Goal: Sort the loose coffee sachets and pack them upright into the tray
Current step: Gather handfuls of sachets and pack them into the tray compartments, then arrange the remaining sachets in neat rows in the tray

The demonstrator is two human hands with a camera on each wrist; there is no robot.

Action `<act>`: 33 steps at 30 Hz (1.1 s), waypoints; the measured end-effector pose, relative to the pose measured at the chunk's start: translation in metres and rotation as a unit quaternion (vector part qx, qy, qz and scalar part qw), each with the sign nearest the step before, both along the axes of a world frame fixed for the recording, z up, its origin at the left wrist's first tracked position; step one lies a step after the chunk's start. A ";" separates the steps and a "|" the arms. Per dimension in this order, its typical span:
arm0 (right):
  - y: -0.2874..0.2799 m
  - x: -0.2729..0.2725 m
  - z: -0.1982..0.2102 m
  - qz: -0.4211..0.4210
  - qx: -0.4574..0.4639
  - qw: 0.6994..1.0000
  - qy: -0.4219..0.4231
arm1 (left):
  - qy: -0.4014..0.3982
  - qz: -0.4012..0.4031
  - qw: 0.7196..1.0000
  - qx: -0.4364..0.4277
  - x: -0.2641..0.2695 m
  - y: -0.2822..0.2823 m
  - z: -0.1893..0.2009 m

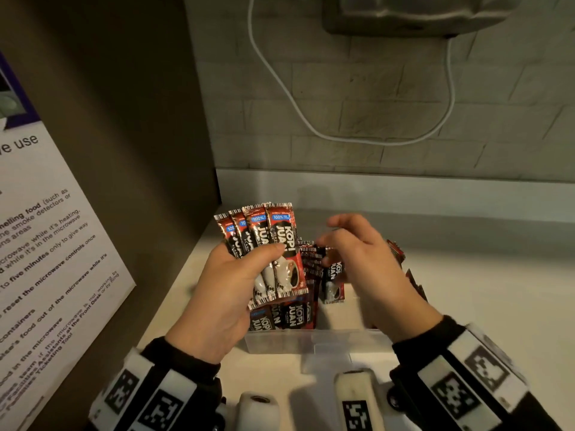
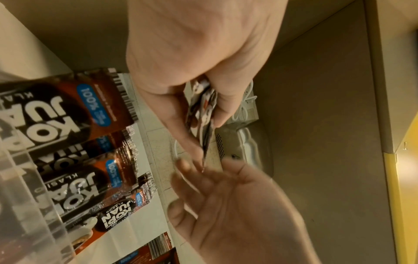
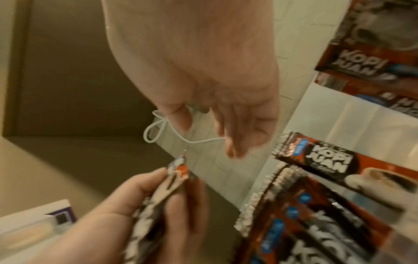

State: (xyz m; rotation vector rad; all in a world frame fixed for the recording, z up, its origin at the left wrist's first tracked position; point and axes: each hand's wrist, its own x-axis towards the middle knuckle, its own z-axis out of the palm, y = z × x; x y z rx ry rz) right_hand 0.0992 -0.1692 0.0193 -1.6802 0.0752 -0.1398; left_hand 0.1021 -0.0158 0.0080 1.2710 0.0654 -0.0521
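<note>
My left hand (image 1: pixel 259 259) grips a fanned bundle of several red-and-black Kopi Juan sachets (image 1: pixel 264 244), held upright above the left end of the clear plastic tray (image 1: pixel 311 342). In the left wrist view the bundle (image 2: pixel 203 114) shows edge-on between thumb and fingers. My right hand (image 1: pixel 339 244) hovers over the tray's middle, fingers loosely bent and holding nothing; the right wrist view shows this hand (image 3: pixel 226 128) bare. More sachets (image 1: pixel 292 317) stand packed at the tray's left, and one sachet (image 1: pixel 334 281) leans beside them. A few lie by the tray's right side, partly hidden by my right hand.
The tray sits on a white counter (image 1: pixel 482 275) in a corner: a brown cabinet side with a printed notice (image 1: pixel 46 244) on the left, a brick wall with a looping white cable (image 1: pixel 311 119) behind. An appliance (image 1: pixel 420 14) hangs overhead.
</note>
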 end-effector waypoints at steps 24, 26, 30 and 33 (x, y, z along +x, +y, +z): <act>0.004 0.006 -0.045 -0.087 -0.006 0.988 0.131 | -0.099 -0.069 0.910 0.397 0.058 -0.040 0.057; 0.005 0.010 -0.050 -0.107 -0.043 0.980 0.162 | -0.104 -0.103 0.866 0.477 0.064 -0.047 0.058; 0.004 0.020 -0.052 -0.130 -0.077 0.971 0.183 | -0.105 -0.193 0.747 0.628 0.076 -0.059 0.053; 0.000 0.026 -0.052 -0.125 -0.096 0.967 0.202 | -0.105 -0.224 0.708 0.661 0.086 -0.068 0.048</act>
